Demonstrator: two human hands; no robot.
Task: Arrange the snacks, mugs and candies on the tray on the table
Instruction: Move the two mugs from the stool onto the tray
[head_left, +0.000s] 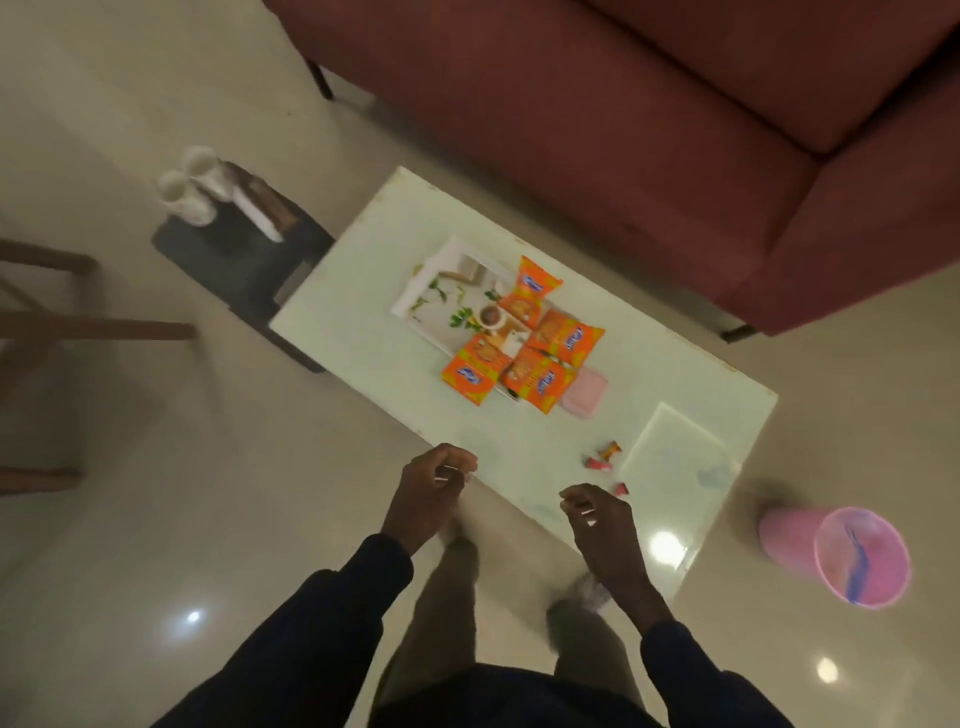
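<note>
Orange snack packets (524, 338) on tray (415, 306)

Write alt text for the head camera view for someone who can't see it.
Seen from above, a person's empty left hand and right hand hover at the near edge of a white table, where four orange snack packets lie on a tray. Candies lie loose on the table; white mugs sit on a side stool.

Tray (415, 304): white, leaf-printed, lay flat mid-worktop.
Snacks (530, 343): four orange packets lay clustered on the tray's near end, edges overhanging.
Candies (602, 457): few red wrapped pieces were scattered on the worktop.
Mugs (189, 182): white, grouped on the dark side stool.
</note>
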